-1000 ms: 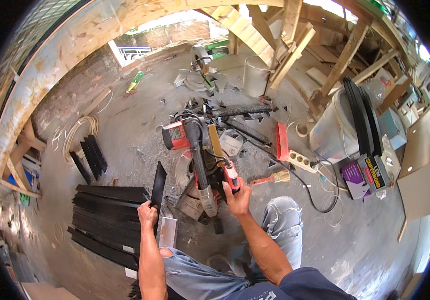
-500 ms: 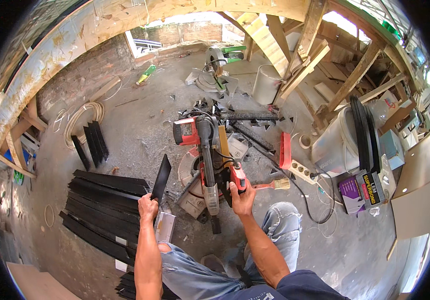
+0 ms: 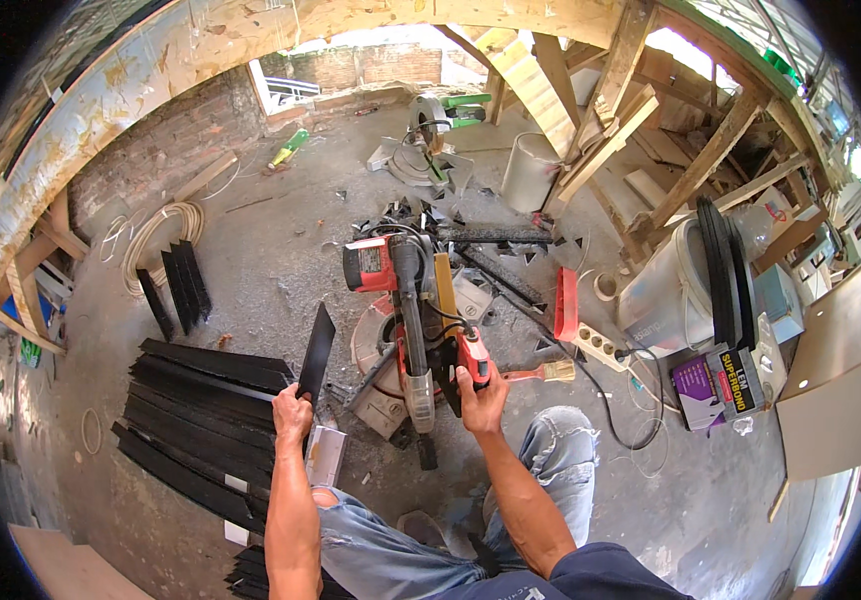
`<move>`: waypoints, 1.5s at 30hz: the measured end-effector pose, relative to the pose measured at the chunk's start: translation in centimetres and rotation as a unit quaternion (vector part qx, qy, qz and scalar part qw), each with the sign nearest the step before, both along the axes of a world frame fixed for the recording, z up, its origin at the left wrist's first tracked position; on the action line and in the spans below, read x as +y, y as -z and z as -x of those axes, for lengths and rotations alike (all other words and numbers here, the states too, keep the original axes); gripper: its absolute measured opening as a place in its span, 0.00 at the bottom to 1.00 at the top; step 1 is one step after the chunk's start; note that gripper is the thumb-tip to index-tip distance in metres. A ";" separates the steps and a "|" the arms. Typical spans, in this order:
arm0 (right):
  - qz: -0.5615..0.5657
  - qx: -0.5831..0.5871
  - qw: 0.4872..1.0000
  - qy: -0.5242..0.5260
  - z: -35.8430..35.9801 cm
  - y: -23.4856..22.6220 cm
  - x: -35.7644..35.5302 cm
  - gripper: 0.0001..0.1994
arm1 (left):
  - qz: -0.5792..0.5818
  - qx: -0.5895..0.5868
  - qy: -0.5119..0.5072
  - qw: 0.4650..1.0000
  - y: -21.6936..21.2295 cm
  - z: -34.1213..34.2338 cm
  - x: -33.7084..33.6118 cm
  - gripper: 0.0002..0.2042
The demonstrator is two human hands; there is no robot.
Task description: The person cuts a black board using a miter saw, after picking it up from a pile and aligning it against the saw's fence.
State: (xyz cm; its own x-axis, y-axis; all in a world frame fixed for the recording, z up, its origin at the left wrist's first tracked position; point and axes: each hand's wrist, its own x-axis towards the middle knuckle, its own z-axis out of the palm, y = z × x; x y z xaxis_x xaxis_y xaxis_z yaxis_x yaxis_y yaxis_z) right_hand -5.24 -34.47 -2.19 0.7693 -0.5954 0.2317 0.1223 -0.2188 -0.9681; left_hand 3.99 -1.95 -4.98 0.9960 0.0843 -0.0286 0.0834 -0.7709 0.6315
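Note:
My left hand (image 3: pixel 293 413) is closed on the lower end of a black strip (image 3: pixel 318 350), which tilts upward and has an angled cut at its top. To its right stands a red and grey miter saw (image 3: pixel 413 300). My right hand (image 3: pixel 482 398) grips the saw's red handle (image 3: pixel 473 352), its fingers wrapped round it. The strip is held to the left of the saw, apart from the blade area. Beside my left hand lies a pile of long black strips (image 3: pixel 201 415). A small whitish channel-shaped piece (image 3: pixel 327 455) rests by my left knee.
Black offcuts (image 3: pixel 421 215) lie behind the saw, near a second miter saw (image 3: pixel 429 135). On the right are a paintbrush (image 3: pixel 556 371), a power strip (image 3: pixel 599 345) with a cord, a white bucket (image 3: pixel 666 290) and a purple box (image 3: pixel 703 390). Coiled hose (image 3: pixel 176 225) lies left.
The view has shifted very slightly, moving everything a little to the left in the picture. Both hands keep the same holds, and the strip stays at nearly the same angle.

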 end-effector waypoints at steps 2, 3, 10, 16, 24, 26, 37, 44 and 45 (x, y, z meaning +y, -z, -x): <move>0.008 0.003 1.000 0.002 0.1 0.0 -0.1 0.11 | 0.013 0.043 -0.011 0.999 -1.3 0.0 -0.7 0.18; 0.014 0.005 1.000 0.004 0.1 -0.1 -0.2 0.11 | 0.014 0.044 -0.011 0.999 -1.8 0.0 -1.0 0.18; 0.021 0.020 1.000 0.004 0.2 -0.6 0.0 0.12 | 0.026 0.065 -0.018 0.997 -3.2 0.0 -1.3 0.17; 0.022 0.027 0.999 0.001 0.2 -0.1 -0.3 0.12 | 0.040 0.078 -0.021 0.996 -3.8 0.1 -1.8 0.19; 0.034 0.010 0.999 -0.001 0.2 0.0 -0.4 0.11 | 0.037 0.071 -0.024 0.997 -3.1 0.2 -1.8 0.20; 0.028 0.006 1.000 -0.003 0.1 -0.1 -0.2 0.11 | 0.028 0.006 -0.011 1.000 -2.3 0.1 -1.2 0.19; 0.035 0.022 0.999 0.003 0.2 -0.6 -0.1 0.12 | 0.042 0.049 -0.010 0.998 -1.3 -0.4 -0.6 0.20; 0.027 0.003 1.000 0.006 0.2 -0.9 0.0 0.11 | 0.027 0.026 -0.007 0.999 -2.1 0.0 -1.2 0.20; 0.025 -0.003 1.000 0.006 0.2 -1.0 0.0 0.11 | 0.027 0.026 -0.007 0.999 -2.2 0.0 -1.3 0.20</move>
State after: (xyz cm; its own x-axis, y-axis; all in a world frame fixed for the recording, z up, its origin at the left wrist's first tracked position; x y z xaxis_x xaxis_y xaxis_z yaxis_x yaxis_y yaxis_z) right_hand -5.40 -34.44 -1.24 0.7610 -0.5912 0.2670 0.1261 -0.2690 -0.9548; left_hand 3.95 -3.22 -2.82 0.9918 0.0958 -0.0843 0.1276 -0.7340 0.6670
